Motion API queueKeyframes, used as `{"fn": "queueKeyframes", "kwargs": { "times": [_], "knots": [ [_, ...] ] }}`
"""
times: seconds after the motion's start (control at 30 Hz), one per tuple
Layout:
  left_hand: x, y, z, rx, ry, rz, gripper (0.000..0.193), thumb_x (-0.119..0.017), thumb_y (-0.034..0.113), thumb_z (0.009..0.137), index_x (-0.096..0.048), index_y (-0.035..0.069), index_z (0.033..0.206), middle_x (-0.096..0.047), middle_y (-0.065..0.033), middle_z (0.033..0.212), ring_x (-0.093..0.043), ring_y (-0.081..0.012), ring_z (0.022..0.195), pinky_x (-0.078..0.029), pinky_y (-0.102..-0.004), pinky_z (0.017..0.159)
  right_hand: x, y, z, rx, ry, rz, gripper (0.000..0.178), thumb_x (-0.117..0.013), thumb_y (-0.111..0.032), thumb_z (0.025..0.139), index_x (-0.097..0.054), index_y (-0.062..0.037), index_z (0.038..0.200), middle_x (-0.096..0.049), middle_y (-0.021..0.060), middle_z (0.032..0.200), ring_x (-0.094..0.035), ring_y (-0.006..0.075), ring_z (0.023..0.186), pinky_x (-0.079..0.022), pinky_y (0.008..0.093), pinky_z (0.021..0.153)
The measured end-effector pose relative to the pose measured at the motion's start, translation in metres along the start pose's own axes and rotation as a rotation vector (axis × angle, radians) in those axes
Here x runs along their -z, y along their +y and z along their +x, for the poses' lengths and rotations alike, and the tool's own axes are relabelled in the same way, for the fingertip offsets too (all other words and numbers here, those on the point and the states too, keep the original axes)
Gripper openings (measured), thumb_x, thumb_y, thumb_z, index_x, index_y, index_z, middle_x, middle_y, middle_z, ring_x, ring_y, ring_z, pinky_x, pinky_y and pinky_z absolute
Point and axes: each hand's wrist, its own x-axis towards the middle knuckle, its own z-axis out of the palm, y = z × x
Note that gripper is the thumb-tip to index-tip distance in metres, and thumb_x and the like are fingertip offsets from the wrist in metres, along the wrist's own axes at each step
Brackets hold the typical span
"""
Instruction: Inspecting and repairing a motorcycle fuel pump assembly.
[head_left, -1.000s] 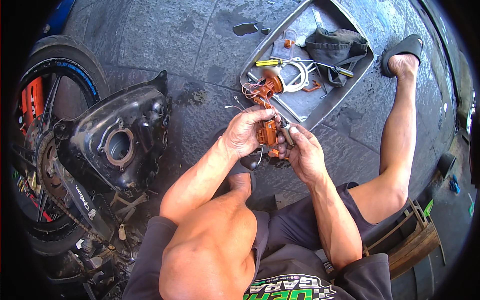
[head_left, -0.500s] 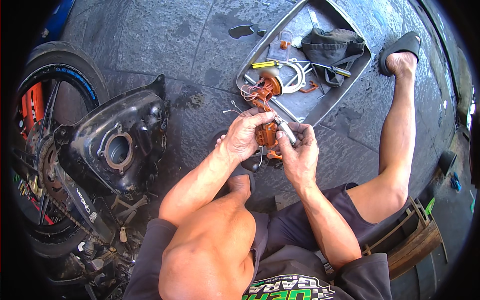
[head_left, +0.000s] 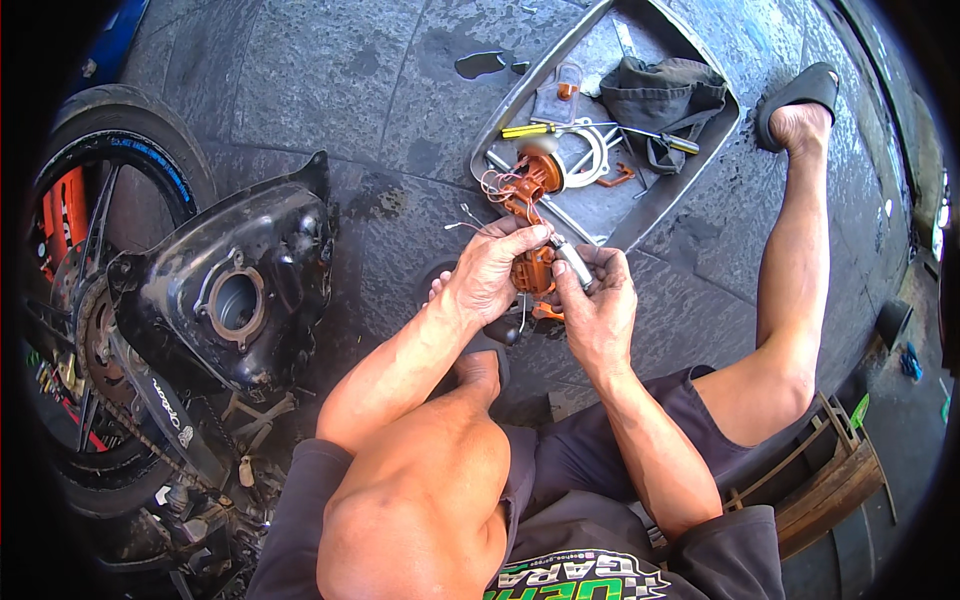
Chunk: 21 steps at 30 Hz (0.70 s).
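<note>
My left hand [head_left: 485,277] is closed around the orange plastic fuel pump housing [head_left: 533,270], its thumb lying along the top. Between the thumb and fingers of my right hand [head_left: 605,308] is a small silver cylinder [head_left: 573,263], like a pump motor, held tilted against the housing's right side. Thin wires with bare connectors [head_left: 465,218] stick out beyond my left fingers. Just past my hands, an orange flange with a round top [head_left: 541,172] and pinkish wires sits at the tray's near left edge. My fingers hide where the cylinder and housing meet.
A grey tray [head_left: 690,195] ahead holds screwdrivers [head_left: 530,131], a white ring [head_left: 597,150], a dark cloth [head_left: 665,100] and small orange parts. At left lie a black fuel tank [head_left: 285,255] and a motorcycle wheel [head_left: 165,130]. A wooden stool [head_left: 825,490] is at lower right.
</note>
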Motion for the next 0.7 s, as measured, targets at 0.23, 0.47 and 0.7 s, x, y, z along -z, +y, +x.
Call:
{"fn": "queueKeyframes", "kwargs": {
  "times": [0.23,0.47,0.7],
  "knots": [
    [-0.002,-0.006,0.001,-0.03,-0.023,0.004,0.01,-0.064,0.014,0.098,-0.067,0.008,0.106,-0.07,-0.0025,0.098,-0.069,-0.0139,0.093,-0.057,-0.032,0.086,-0.004,0.003,-0.001,0.08,0.074,-0.214,0.03,-0.071,-0.011,0.094,-0.056,0.0093,0.109,-0.07,0.017,0.083,-0.066,0.0139,0.063,-0.053,0.0297,0.056],
    [-0.004,-0.014,0.003,-0.048,-0.056,-0.015,0.008,-0.062,0.013,0.099,-0.066,0.008,0.105,-0.07,-0.0021,0.099,-0.068,-0.0129,0.093,-0.056,-0.0312,0.087,-0.005,0.026,0.005,0.251,0.147,-0.207,0.027,-0.069,-0.01,0.093,-0.057,0.0083,0.109,-0.071,0.0194,0.083,-0.069,0.0176,0.064,-0.054,0.0322,0.061],
    [-0.002,-0.01,0.003,-0.127,-0.071,0.072,0.023,-0.056,0.012,0.098,-0.062,0.006,0.119,-0.069,-0.0065,0.105,-0.067,-0.0161,0.099,-0.055,-0.0344,0.093,-0.005,-0.002,0.0,0.199,0.097,-0.274,0.028,-0.07,-0.011,0.094,-0.055,0.0071,0.109,-0.07,0.0162,0.084,-0.066,0.0117,0.066,-0.052,0.0281,0.055]
  ]
}}
